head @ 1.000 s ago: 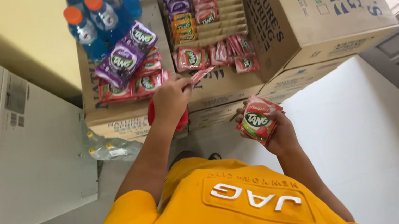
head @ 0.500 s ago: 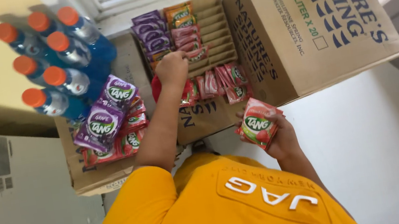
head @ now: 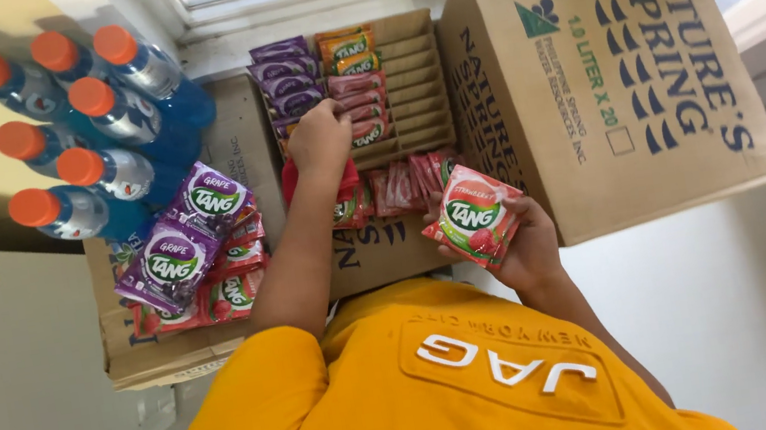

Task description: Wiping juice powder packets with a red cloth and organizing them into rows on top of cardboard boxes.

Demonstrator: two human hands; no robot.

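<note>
Plainly, the thing in hand is a small stack of red drink-powder sachets (head: 473,219), held in the right hand (head: 521,243) just in front of the large cardboard box (head: 604,71). The right fingers (head: 507,188) are wrapped round the stack's edge, with the printed face left open to view.

The left hand (head: 319,140) is stretched forward over the slotted cardboard tray (head: 406,65), where purple, orange and red sachets are filed in rows. Its fingers are curled down onto a red packet (head: 293,178) at the tray's near edge; how much is gripped cannot be told, since the hand hides it.

The sachets are judged to be light, thin and pliable, with glossy foil faces that are likely to slide over one another. A stack is best pinched across its flat faces near the middle, or clasped along both long edges, so that the inner packets are not squeezed out. The sealed seams are stiffer than the powder-filled belly and offer a surer hold for a single packet.

Left of the tray, purple sachets (head: 174,254) are heaped on a lower carton (head: 121,357), and blue bottles with orange caps (head: 101,121) are stood behind them.
</note>
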